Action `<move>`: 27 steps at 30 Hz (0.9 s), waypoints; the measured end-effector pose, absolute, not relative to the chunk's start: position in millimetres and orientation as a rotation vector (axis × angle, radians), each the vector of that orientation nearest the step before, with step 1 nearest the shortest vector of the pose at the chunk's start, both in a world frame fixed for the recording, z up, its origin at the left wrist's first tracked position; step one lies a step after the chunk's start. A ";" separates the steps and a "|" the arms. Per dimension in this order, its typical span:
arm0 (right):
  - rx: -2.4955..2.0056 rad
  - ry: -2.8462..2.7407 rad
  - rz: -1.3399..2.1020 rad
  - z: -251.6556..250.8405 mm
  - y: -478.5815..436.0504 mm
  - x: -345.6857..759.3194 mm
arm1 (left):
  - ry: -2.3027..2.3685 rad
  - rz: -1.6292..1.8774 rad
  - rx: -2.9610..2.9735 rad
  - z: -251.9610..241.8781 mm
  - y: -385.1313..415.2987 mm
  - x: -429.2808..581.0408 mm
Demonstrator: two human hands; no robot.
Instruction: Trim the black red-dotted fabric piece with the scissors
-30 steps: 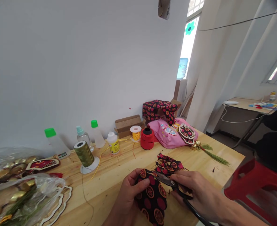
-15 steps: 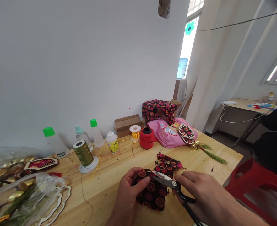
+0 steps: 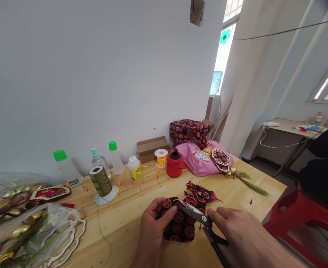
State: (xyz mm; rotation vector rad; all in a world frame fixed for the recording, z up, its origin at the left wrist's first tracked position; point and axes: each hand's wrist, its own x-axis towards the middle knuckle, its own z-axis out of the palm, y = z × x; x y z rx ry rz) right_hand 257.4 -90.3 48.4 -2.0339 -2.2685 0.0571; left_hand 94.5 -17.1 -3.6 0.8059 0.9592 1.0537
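Between thumb and fingers, my left hand pinches a piece of dark patterned fabric with red and orange round motifs. My right hand grips black-handled scissors, whose blades point left and lie at the fabric's upper edge, close to my left thumb. Whether the blades are fully closed is hard to make out. Just behind them, frayed fabric scraps of the same pattern lie on the wooden table.
A red thread cone, yellow cord spool, glue bottle and olive thread spool stand behind my hands. A pink cloth bag with a tasselled ornament lies back right. Plastic-wrapped bells and tassels cover the left; a red stool stands right.
The fabric's lower edge has risen slightly, and the scissors have shifted a little, with the handles lower left. The view has tilted slightly. Both hands keep their hold.
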 end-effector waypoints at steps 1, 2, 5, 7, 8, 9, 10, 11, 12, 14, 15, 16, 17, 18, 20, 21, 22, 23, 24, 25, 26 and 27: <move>-2.040 -2.263 0.049 47.7 -90.2 256.2 | 0.956 1.057 0.800 -3.2 -17.2 94.8; -2.045 -2.262 0.043 46.9 -90.1 255.2 | 0.954 1.061 0.794 -2.9 -17.3 94.9; -2.040 -2.261 0.019 43.8 -89.6 252.8 | 0.950 1.061 0.779 -2.8 -18.0 94.6; -2.040 -2.256 0.011 41.7 -88.8 252.2 | 0.948 1.061 0.773 -2.9 -18.5 94.2; -2.043 -2.251 0.005 40.8 -88.4 252.2 | 0.946 1.060 0.771 -2.9 -18.7 94.2; -2.041 -2.247 -0.003 40.2 -88.0 252.2 | 0.944 1.057 0.770 -2.7 -18.9 94.2; -2.040 -2.246 -0.011 39.8 -87.7 252.2 | 0.942 1.055 0.768 -2.4 -19.0 94.4; -2.036 -2.249 -0.021 39.8 -87.4 252.2 | 0.940 1.054 0.766 -2.0 -19.1 94.7; -2.034 -2.256 -0.029 40.2 -87.3 252.1 | 0.938 1.055 0.764 -1.5 -19.2 95.1; -2.049 -2.265 -0.037 42.1 -87.3 251.5 | 0.931 1.059 0.762 -0.2 -19.5 95.8; -2.062 -2.265 -0.041 43.4 -87.5 251.1 | 0.929 1.063 0.759 0.5 -19.7 96.1; -2.071 -2.266 -0.047 45.0 -87.7 250.6 | 0.927 1.065 0.757 1.3 -19.9 96.2; -2.076 -2.270 -0.050 46.5 -88.0 250.1 | 0.926 1.067 0.756 1.9 -20.2 96.1; -2.078 -2.276 -0.054 48.1 -88.3 249.7 | 0.927 1.067 0.755 2.5 -20.4 95.9; -2.071 -2.296 -0.050 50.8 -89.2 249.3 | 0.928 1.062 0.755 2.9 -21.0 95.2; -2.073 -2.302 -0.040 52.0 -89.8 249.3 | 0.928 1.057 0.755 2.7 -21.2 94.8; -2.081 -2.301 -0.026 53.0 -90.3 249.5 | 0.927 1.051 0.754 2.4 -21.3 94.4; -2.089 -2.299 -0.006 54.0 -90.7 249.9 | 0.926 1.047 0.753 1.9 -21.4 94.2; -2.096 -2.297 0.020 54.8 -90.9 250.4 | 0.925 1.045 0.752 1.5 -21.4 94.0; -2.105 -2.297 0.053 55.6 -91.0 251.0 | 0.924 1.043 0.752 1.2 -21.3 94.1; -2.114 -2.299 0.087 56.4 -90.9 251.7 | 0.922 1.041 0.752 1.1 -21.2 94.2; -2.120 -2.303 0.118 57.1 -90.7 252.4 | 0.920 1.039 0.753 1.2 -21.0 94.5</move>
